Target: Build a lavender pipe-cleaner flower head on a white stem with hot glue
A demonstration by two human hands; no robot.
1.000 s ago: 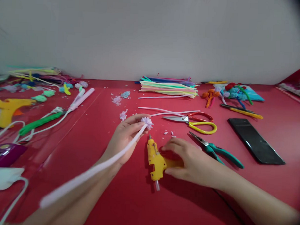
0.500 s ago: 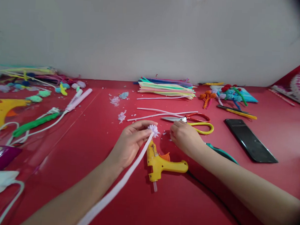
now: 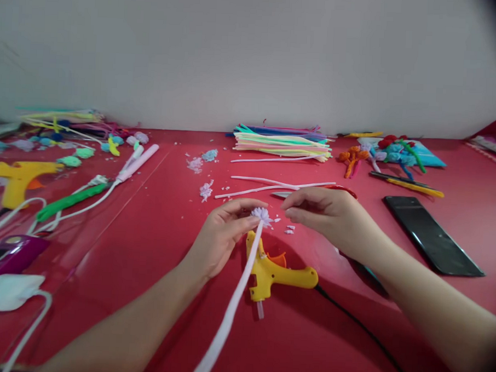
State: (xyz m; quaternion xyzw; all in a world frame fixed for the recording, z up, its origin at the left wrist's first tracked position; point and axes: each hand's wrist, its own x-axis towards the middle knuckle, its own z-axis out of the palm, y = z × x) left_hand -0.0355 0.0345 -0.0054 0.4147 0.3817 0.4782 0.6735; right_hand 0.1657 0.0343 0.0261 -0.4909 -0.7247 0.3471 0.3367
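Note:
Between the thumb and fingers of my left hand point(image 3: 219, 234) is a lilac pipe cleaner point(image 3: 237, 300), its long stem trailing toward me. Small lilac tufts form a flower-like head point(image 3: 262, 215) at its tip. My right hand point(image 3: 337, 220) hovers just right of that head with thumb and index finger pinched; whatever lies between them is too small to make out. Under both hands, a yellow glue gun point(image 3: 285, 276) rests on the table, a clear glue stick poking out of its back. Lilac clippings point(image 3: 290, 230) lie near the right fingertips. Scissors point(image 3: 280, 194) are mostly covered by my right hand.
Bundled pipe cleaners point(image 3: 280, 145) lie at the back, loose lilac ones point(image 3: 248, 190) before them. To the right are a black phone point(image 3: 430, 235) and colourful pipe-cleaner figures point(image 3: 397, 151). Leftward sit another yellow glue gun point(image 3: 16, 181), white cables and a purple device point(image 3: 17, 255).
My right hand has lifted from the clippings beside the scissors and turned, bringing its pinched fingers near the flower head. The view has shifted slightly left; my left hand keeps its grip.

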